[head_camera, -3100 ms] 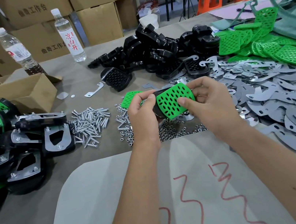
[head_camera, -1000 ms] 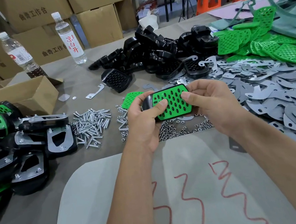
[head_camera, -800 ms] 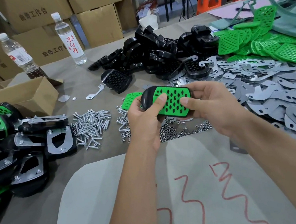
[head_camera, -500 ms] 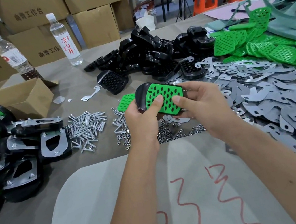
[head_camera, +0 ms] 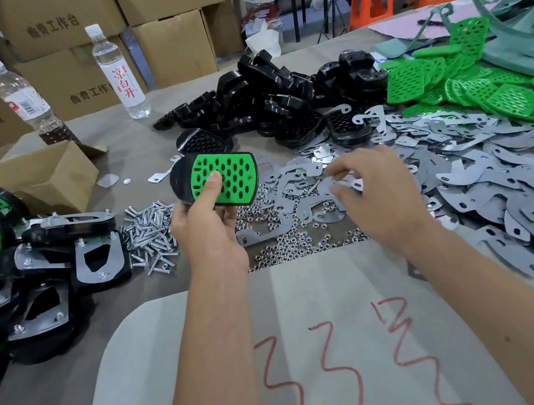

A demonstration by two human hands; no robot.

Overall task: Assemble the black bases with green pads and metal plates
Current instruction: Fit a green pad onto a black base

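step: pick plate | left hand (head_camera: pixel 206 225) grips padded black base (head_camera: pixel 217 180), thumb on pad | right hand (head_camera: pixel 372 186) half-curled, fingertips over metal plates (head_camera: pixel 343 185) (grasp unclear) | tip: lift one only

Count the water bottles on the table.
2. One bottle with red characters stands at the far edge; one with a red-and-white label stands left of it, behind the open cardboard box. Others may be hidden.

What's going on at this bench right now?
A person is assembling pedal-like parts. The left hand holds a black base with a green pad already fitted on it, thumb pressing the pad. The right hand reaches into the metal plates, fingers curled at one plate. Finished units lie stacked on the left.
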